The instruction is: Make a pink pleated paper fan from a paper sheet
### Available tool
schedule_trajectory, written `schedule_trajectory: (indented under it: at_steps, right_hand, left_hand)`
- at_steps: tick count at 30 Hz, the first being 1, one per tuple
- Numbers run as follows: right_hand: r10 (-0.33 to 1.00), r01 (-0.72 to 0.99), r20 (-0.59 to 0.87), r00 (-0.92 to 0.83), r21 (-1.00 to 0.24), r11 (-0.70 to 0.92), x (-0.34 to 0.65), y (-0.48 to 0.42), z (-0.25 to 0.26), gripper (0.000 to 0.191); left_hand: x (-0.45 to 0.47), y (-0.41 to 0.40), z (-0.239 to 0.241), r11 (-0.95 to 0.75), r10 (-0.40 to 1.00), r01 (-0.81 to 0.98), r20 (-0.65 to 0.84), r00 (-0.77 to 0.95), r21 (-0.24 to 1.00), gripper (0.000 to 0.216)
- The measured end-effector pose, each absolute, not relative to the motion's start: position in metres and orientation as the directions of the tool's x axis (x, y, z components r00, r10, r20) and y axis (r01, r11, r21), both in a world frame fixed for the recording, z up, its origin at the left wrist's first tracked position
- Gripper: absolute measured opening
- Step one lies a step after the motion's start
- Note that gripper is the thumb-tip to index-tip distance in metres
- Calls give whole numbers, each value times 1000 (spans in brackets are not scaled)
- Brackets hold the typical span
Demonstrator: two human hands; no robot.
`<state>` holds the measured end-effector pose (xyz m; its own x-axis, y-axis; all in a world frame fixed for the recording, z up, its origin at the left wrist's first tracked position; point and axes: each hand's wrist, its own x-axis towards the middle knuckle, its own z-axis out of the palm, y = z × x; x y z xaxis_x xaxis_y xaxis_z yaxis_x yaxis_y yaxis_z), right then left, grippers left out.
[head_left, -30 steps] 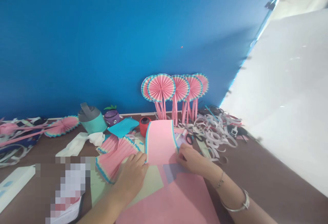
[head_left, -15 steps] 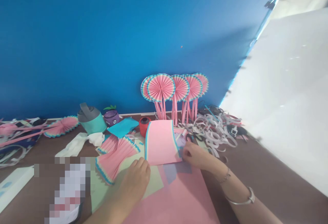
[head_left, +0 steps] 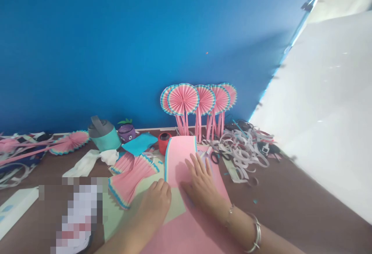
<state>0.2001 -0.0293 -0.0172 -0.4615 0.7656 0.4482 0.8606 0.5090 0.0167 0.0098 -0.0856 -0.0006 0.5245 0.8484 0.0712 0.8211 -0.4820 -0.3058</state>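
Observation:
A pink paper sheet [head_left: 180, 151] with blue-and-yellow striped side edges lies in front of me, bowed slightly. My left hand [head_left: 157, 197] is closed at its near left corner, the fingertips mostly hidden from view. Flat across the sheet's right half rests my right hand [head_left: 202, 180], fingers spread, covering much of that striped edge. Beneath are a larger pink sheet [head_left: 186, 234] and pale green paper [head_left: 174, 205]. Left of the sheet lies a pleated pink paper piece [head_left: 135, 180] with striped ends, pinched at its middle.
Pink pleated paper fans [head_left: 183, 99] lean against the blue panel [head_left: 116, 44]. A red tape roll [head_left: 164, 142], turquoise cup [head_left: 104, 137], purple container [head_left: 127, 133] and blue paper [head_left: 140, 144] stand or lie behind. Scissors [head_left: 215, 158] and curled white strips [head_left: 241, 145] are at right.
My right hand has moved left from the sheet's right edge onto its surface, and its fingers have spread flat. My left hand stays at the near left corner.

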Motion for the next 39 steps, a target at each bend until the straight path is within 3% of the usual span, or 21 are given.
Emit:
schedule_trajectory:
  at_steps: [4,7,11,14,17,18,21,24,27,30,32,34,37,39]
  right_hand:
    - [871,931,351,-343,1,366,215,-21,-25,76]
    - [946,960,181,-267,-33,278,240,-10,-23,89]
    - [980,978,31,-196,-60,197,269,2,-8,90]
    - [938,934,87,-335,-99,343,268,1,11,68]
    - [766,751,181,-617,-153,642,249,-8,24,19]
    - [707,695,187,-683,-132,707,242,-12,24,11]
    - [597,615,224,-771,13,789,225,-19,15,15]
    - [569,612,276,-774,99,784,221,-18,2,18]
    - [637,690,390,-665,-5,723,224,-15,0,16]
    - [668,684,539,-513,-213,697,226,-17,7,17]
    - [573,574,614,-543,-228,787,224,-23,11,18]
    - [417,441,642,-644,-133,887,220,-30,13,18]
    - [259,335,611,-748,11,942,212,-37,14,18]
    - [247,325,592,-767,28,945,210,-38,15,17]
  left_hand:
    - [11,-85,4,-477,861,842,58,505,-250,27]
    - [11,-83,8,-463,877,862,36,480,-208,29]
    - [12,-81,11,-475,875,854,-7,485,-210,28]
    - [11,-79,11,-484,869,854,8,494,-192,23]
    - [9,-77,10,-495,862,855,35,505,-156,19]
    - [8,-76,9,-492,864,860,43,502,-135,19]
    - [5,-73,9,-460,885,887,62,462,-42,21]
    - [2,-70,11,-404,912,915,85,402,13,23]
    - [-3,-69,15,-299,932,950,243,270,90,28]
    - [-5,-70,18,-287,914,904,373,160,317,28]
    - [-2,-72,18,-337,916,808,366,163,483,22]
    - [3,-75,17,-336,932,732,323,165,593,19]
    - [13,-78,12,-270,953,719,283,105,641,25]
    - [15,-79,9,-261,931,747,365,26,612,29]
